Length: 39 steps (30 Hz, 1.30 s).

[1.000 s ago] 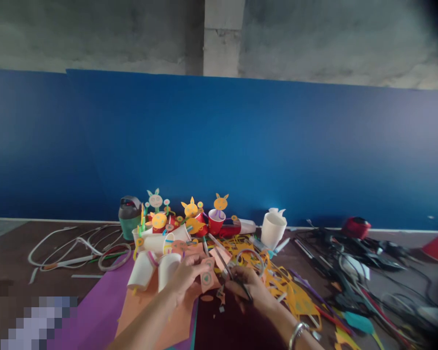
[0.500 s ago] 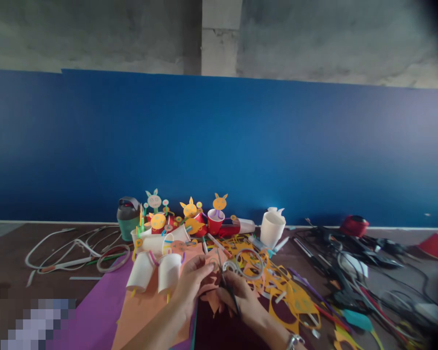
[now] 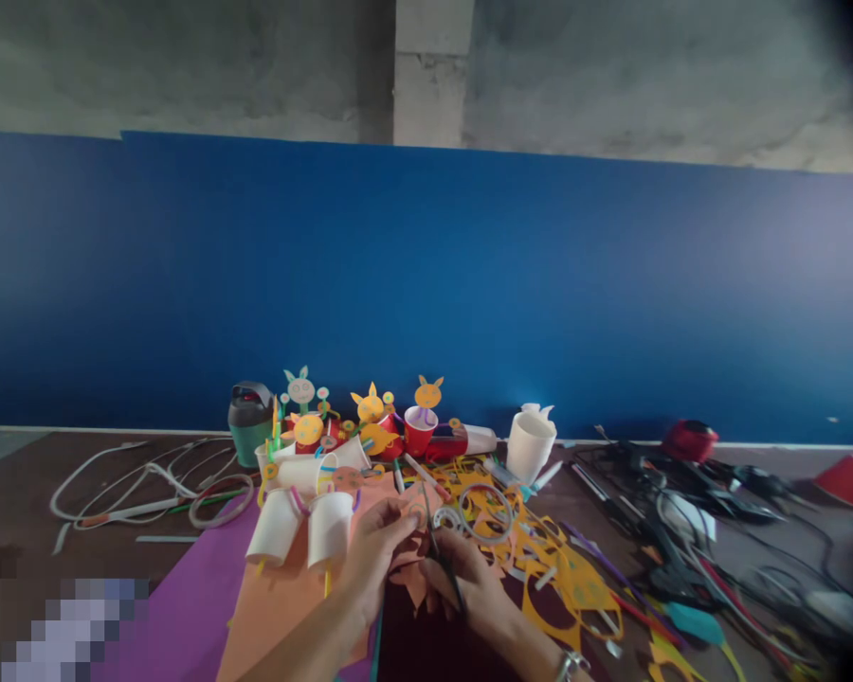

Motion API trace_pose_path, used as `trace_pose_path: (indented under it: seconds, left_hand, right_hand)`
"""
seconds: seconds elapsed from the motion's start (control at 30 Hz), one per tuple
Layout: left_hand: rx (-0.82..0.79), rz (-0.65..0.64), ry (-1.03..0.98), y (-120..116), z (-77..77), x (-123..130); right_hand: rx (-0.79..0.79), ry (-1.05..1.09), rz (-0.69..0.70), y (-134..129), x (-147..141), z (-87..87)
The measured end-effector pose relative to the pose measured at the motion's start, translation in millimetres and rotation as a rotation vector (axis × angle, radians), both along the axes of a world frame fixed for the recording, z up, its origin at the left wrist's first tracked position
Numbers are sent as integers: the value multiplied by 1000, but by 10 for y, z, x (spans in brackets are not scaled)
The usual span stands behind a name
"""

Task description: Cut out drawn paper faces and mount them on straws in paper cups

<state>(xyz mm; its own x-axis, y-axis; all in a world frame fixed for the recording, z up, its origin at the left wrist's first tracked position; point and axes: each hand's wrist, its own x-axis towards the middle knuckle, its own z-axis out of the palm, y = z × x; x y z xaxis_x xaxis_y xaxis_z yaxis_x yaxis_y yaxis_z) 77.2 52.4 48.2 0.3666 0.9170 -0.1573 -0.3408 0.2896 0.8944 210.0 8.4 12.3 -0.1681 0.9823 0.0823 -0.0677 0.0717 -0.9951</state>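
Observation:
My right hand, with a metal band at the wrist, is closed on a pair of dark-handled scissors. Their blades point up and away from me. Between thumb and fingers, my left hand pinches a piece of orange paper with jagged edges; the blades lie against it. Left of that hand, two white paper cups with pipe-cleaner pieces lie on orange paper sheets. A roll of tape is just beyond the scissors.
Yellow paper scraps and a clear ring lie to the right. Behind stand decorated red cups, a white cup and a green-grey container. Black cables fill the far right; white cables lie left. A blue partition rises behind.
Both hands hold nearly the same position, still with the orange paper and scissors. Any movement of the blades is too slight to make out.

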Motion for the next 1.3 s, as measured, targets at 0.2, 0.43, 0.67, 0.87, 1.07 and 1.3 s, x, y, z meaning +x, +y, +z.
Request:
trace_pose_path:
  seconds: [0.2, 0.43, 0.67, 0.87, 1.07, 1.3]
  left_hand:
    - [0, 0, -4, 10, -41, -8]
    - [-38, -31, -42, 9, -3, -12]
    - [10, -81, -26, 57, -20, -44]
    - [49, -78, 12, 70, 3, -78]
    - [13, -71, 106, 52, -49, -43]
    - [45, -87, 78, 48, -48, -43]
  right_hand:
    - [24, -2, -7, -12, -15, 9]
    - [15, -64, -42, -41, -21, 78]
    - [19, -79, -35, -58, -12, 135]
    - [8, -90, -37, -53, -5, 147]
    - [35, -34, -37, -35, -20, 138]
    - [23, 9, -2, -45, -24, 103]
